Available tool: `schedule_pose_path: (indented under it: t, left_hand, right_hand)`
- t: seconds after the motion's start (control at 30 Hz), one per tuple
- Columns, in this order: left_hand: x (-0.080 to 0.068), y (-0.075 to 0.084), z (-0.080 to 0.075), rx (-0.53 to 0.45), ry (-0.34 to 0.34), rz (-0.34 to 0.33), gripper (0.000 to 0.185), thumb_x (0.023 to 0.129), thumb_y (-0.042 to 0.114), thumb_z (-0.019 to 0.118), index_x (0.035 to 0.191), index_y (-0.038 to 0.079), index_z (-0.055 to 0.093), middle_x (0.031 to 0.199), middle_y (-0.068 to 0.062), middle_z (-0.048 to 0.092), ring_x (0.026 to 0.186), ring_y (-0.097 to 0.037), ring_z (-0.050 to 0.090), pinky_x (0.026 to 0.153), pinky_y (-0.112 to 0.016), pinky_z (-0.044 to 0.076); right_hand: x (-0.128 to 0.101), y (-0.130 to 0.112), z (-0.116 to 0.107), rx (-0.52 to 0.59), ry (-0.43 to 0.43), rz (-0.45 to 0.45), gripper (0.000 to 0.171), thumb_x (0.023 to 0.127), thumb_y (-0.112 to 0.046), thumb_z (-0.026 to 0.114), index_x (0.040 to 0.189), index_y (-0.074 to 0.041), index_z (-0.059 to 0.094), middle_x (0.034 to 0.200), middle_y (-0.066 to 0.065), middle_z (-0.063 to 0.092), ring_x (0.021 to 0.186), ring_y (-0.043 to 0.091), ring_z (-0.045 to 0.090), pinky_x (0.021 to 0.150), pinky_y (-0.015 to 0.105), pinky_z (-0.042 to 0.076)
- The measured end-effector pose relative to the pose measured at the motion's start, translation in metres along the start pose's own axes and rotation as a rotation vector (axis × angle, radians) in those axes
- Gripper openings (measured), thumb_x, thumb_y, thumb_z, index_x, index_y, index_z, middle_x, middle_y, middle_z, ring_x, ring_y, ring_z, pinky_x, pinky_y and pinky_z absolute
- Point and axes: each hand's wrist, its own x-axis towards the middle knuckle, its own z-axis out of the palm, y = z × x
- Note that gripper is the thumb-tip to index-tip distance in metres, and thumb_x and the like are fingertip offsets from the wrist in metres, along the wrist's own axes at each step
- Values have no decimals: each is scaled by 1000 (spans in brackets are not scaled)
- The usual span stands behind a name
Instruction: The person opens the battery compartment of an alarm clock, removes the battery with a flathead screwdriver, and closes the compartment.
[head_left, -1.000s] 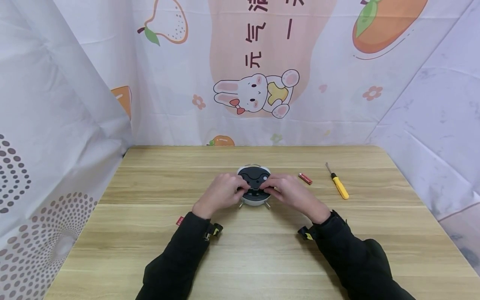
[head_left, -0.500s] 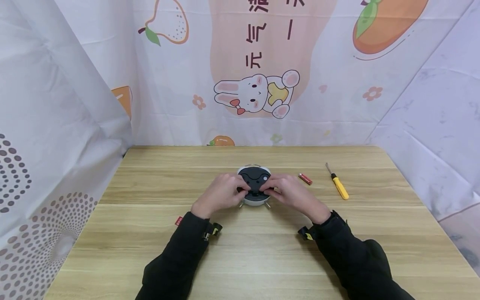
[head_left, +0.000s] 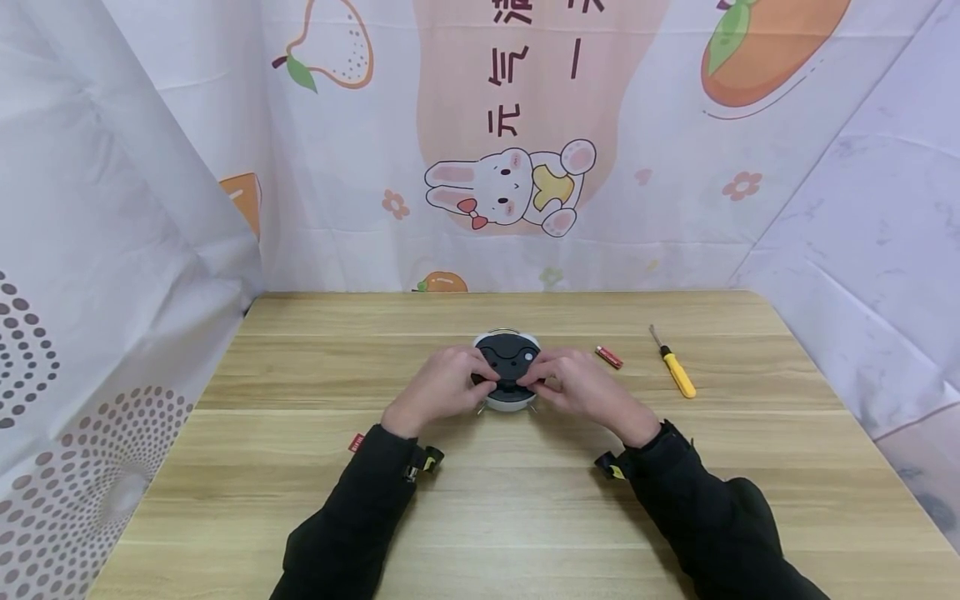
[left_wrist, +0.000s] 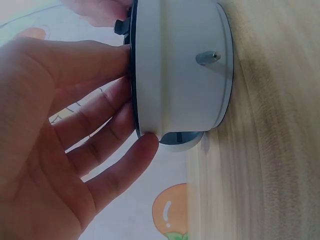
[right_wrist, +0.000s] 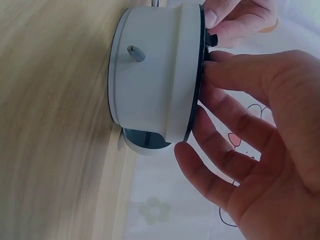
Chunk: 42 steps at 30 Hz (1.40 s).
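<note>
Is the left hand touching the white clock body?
Touching. In the left wrist view, fingertips of the left hand rest against the rim of the white clock, with no gap visible.

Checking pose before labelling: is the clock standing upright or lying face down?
Face down. The alarm clock lies with its dark back panel up and face on the table; its pin feet stick out sideways.

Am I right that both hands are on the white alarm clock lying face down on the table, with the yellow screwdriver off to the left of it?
Not quite. The yellow screwdriver lies to the right of the alarm clock, beyond the small red battery, as the head view shows. The rest holds: the left hand and right hand are both on the clock, face down on the table.
</note>
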Motion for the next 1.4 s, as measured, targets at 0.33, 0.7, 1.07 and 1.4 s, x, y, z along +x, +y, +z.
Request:
schedule_pose_path:
  t: [0.33, 0.7, 1.07, 1.4]
  left_hand:
    - [0, -2, 0, -39, -26, -19, 12, 93, 16, 75, 102, 12, 82, 103, 0, 73, 100, -14, 66, 93, -35, 51]
    - [0, -3, -1, -68, -36, -25, 15, 94, 15, 74, 107, 12, 80, 107, -2, 73, 101, -14, 65, 92, -34, 52]
    - [1, -3, 2, -39, -23, -34, 10, 93, 14, 74, 100, 14, 81, 101, 2, 72, 97, -13, 64, 91, -34, 51]
    - [-3, -1, -3, -5, -89, 19, 21, 88, 6, 71, 104, 15, 82, 106, 1, 66, 101, -17, 59, 87, -34, 49]
  right_hand:
    - [0, -1, 0, 17, -11, 27, 14, 89, -4, 78, 98, -14, 80, 101, 1, 72, 94, 16, 69, 80, 35, 57]
    - [1, -2, 1, 4, -9, 43, 14, 88, -4, 78, 96, -15, 81, 100, 0, 71, 91, 15, 67, 76, 33, 56]
    - [0, 1, 1, -39, -24, -21, 17, 88, -1, 74, 99, -13, 81, 103, 3, 68, 96, 19, 65, 84, 38, 55]
    - [-2, -1, -3, -20, -89, -45, 19, 88, -19, 82, 106, -14, 81, 106, 1, 64, 100, 19, 59, 88, 38, 52]
